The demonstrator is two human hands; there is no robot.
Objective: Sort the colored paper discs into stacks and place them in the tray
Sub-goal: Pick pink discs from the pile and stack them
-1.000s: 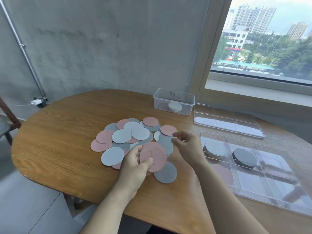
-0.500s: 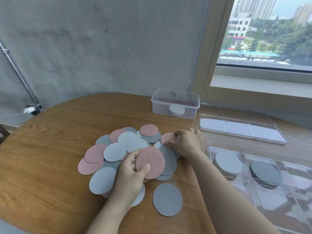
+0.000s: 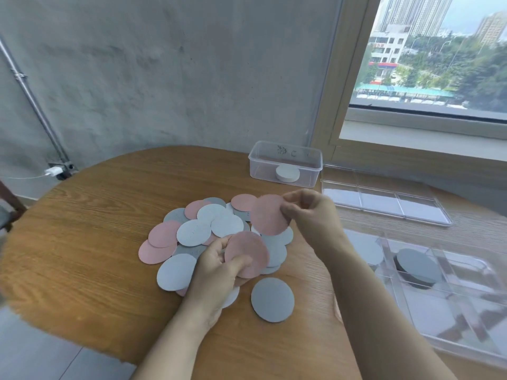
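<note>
Closest to the person, one grey disc (image 3: 272,299) lies by itself on the wooden surface (image 3: 82,259), just off the main pile. Right behind it the left hand (image 3: 216,272) is clenched around a small pink stack (image 3: 247,253), thumb pressed on top and fingers underneath, so the stack sits fanned out past the grip toward the right and hovers just over the pile. Off to the right, the clear tray (image 3: 466,349) with dividers sits at the surface's edge, with a pale grey stack (image 3: 365,249) in one compartment and a dark grey stack (image 3: 418,266) in the next one over.

A bit further back, the right hand (image 3: 310,212) is pinching a single pink disc (image 3: 270,213) by its right edge, so the disc hangs out to the left of the fingertips, lifted above the loose pile (image 3: 203,226) of pink, pale and dark grey discs.

Beyond that there's a second flat clear tray (image 3: 384,204) and a small clear tub (image 3: 285,163) with a white round thing (image 3: 287,172) inside, close to the concrete wall and the window.
</note>
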